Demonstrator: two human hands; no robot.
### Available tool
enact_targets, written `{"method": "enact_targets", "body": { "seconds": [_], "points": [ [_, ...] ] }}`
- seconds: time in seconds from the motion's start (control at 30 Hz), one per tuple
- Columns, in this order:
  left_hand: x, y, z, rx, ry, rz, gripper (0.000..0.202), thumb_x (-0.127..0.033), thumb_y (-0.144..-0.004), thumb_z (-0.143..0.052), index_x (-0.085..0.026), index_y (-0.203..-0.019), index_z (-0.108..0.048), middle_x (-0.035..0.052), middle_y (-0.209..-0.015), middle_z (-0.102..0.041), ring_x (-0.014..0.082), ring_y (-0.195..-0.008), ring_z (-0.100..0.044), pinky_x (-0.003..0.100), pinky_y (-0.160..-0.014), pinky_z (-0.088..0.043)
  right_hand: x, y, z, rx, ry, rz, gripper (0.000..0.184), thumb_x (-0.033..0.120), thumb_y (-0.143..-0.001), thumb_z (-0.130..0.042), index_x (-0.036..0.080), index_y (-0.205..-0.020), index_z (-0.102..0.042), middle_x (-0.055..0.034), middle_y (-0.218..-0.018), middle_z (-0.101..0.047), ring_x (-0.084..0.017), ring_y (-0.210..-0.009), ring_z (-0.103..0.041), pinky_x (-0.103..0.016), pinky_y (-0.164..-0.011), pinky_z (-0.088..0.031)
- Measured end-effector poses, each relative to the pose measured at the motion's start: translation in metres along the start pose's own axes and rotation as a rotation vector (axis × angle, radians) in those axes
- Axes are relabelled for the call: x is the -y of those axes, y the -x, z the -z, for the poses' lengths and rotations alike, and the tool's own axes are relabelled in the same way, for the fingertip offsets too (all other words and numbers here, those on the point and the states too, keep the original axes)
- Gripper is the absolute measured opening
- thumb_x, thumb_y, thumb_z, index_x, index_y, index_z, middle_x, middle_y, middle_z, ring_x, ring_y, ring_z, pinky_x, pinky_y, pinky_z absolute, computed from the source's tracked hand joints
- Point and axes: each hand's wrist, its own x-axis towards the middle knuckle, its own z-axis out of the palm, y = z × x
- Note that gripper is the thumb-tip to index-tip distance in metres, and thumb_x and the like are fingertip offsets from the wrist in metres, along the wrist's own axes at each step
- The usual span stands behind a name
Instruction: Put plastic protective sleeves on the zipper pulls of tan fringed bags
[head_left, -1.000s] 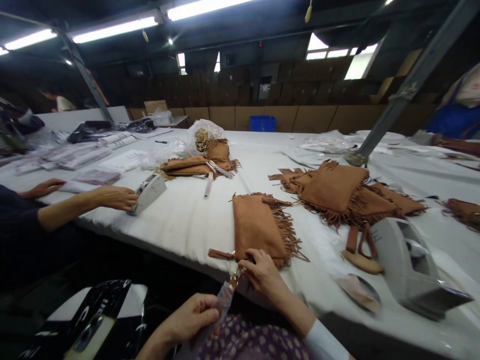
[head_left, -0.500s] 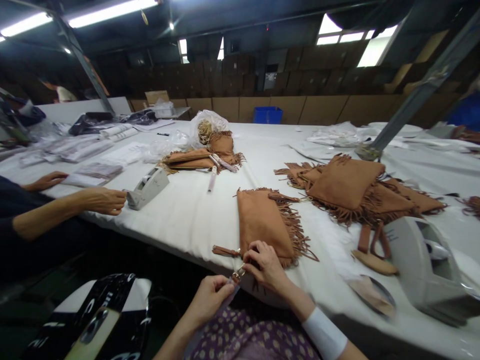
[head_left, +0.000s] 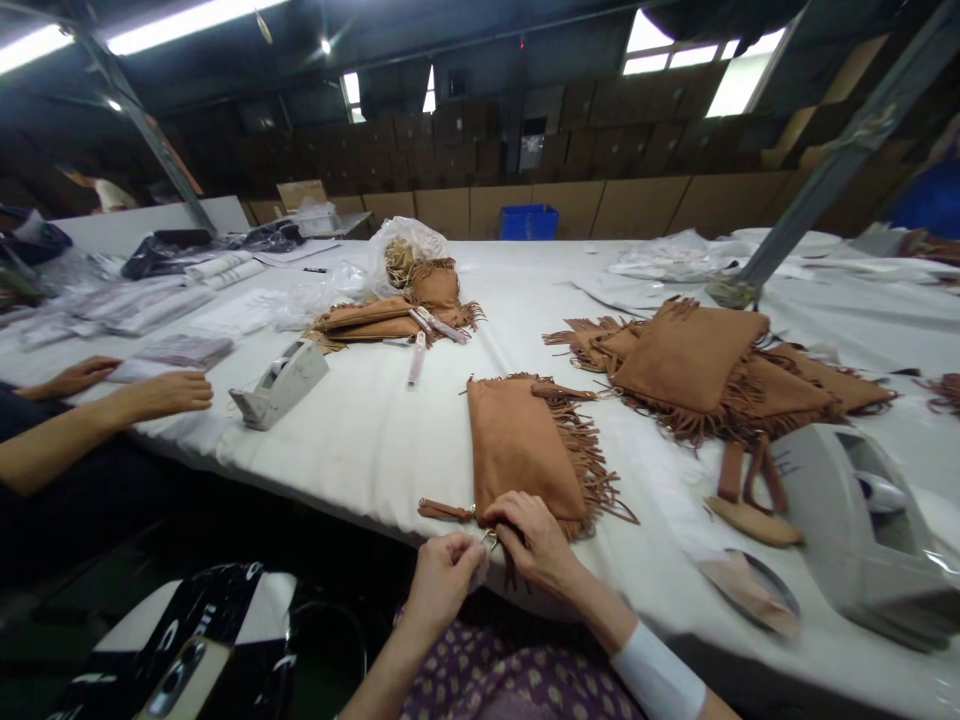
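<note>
Clear plastic [head_left: 480, 577] — pinched between the nearly closed fingertips of the left hand [head_left: 444, 580] — could slip if the gold clasp [head_left: 490, 539] beside it is tugged askew; the right hand [head_left: 536, 543] curls over the near corner of the brown pouch [head_left: 521, 450], at the table's [head_left: 360, 440] edge, its grip partly hidden. Around, left to right: tape dispenser [head_left: 292, 383], piled pouches [head_left: 686, 365], another dispenser [head_left: 829, 510] — those last two crowding rightward reach.

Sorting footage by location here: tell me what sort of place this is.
Probably a workshop or factory packing area: matching fringed brown bags lie on a long white-covered table, a grey tape dispenser stands near them, and brown cartons line the background.
</note>
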Motion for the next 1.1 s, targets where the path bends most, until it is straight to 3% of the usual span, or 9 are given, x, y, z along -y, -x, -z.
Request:
{"method": "enact_targets", "body": {
  "seconds": [0.17,0.47,0.6,0.77,0.97,1.1],
  "points": [
    [-0.009,-0.002,-0.004,-0.068,-0.215,-0.028,0.031,-0.035,-0.081,-0.050,-0.017,-0.058,-0.058,-0.0006,-0.051,-0.057,0.0138,-0.051,-0.053,0.023,-0.053,-0.034,-0.006,0.001,-0.004,-0.058,-0.072,-0.066,0.029,0.005,-0.076,-0.046,0.019,-0.100,-0.055,-0.0036,-0.092,-0.065,-0.018,-0.085,-0.056,-0.031,-0.078,-0.037],
    [-0.027,-0.018,-0.015,-0.142,-0.545,-0.101,0.028,-0.030,-0.083,-0.051,-0.019,-0.058,-0.056,0.0050,-0.057,-0.062,0.0183,-0.059,-0.057,0.026,-0.055,-0.028,-0.004,0.003,-0.004,-0.058,-0.122,-0.056,0.033,0.004,-0.075,-0.042,0.018,-0.102,-0.053,-0.0032,-0.089,-0.066,-0.017,-0.080,-0.057,-0.029,-0.075,-0.037],
    [-0.025,-0.027,-0.022,-0.211,-0.392,0.007,0.032,-0.040,-0.079,-0.056,-0.019,-0.054,-0.054,0.0041,-0.052,-0.058,0.0181,-0.053,-0.056,0.026,-0.052,-0.029,-0.005,0.004,-0.003,-0.076,-0.140,-0.081,0.042,0.003,-0.070,-0.042,0.018,-0.108,-0.052,-0.0041,-0.091,-0.066,-0.018,-0.079,-0.056,-0.029,-0.075,-0.038],
    [-0.015,-0.030,-0.021,-0.169,-0.263,0.097,0.042,-0.046,-0.083,-0.041,-0.018,-0.056,-0.055,0.0014,-0.048,-0.056,0.0153,-0.044,-0.052,0.024,-0.046,-0.033,-0.011,0.006,-0.005,-0.098,-0.195,-0.124,0.051,0.002,-0.068,-0.042,0.019,-0.116,-0.047,-0.0016,-0.087,-0.071,-0.019,-0.080,-0.058,-0.030,-0.077,-0.039],
    [-0.024,-0.027,-0.009,-0.177,-0.353,0.039,0.032,-0.036,-0.073,-0.056,-0.019,-0.046,-0.052,-0.0024,-0.047,-0.047,0.0134,-0.052,-0.046,0.025,-0.052,-0.026,-0.011,0.008,-0.006,-0.157,-0.362,-0.146,0.052,0.002,-0.069,-0.042,0.019,-0.118,-0.045,0.0005,-0.080,-0.071,-0.017,-0.076,-0.062,-0.029,-0.077,-0.044],
    [-0.029,-0.031,-0.005,-0.175,-0.413,0.059,0.033,-0.037,-0.070,-0.059,-0.019,-0.044,-0.050,-0.0036,-0.045,-0.043,0.0126,-0.050,-0.041,0.026,-0.052,-0.021,-0.010,0.009,-0.005,-0.280,-0.508,-0.160,0.043,0.004,-0.074,-0.042,0.018,-0.114,-0.048,-0.0022,-0.085,-0.070,-0.015,-0.075,-0.064,-0.027,-0.073,-0.048]
  ]
}}
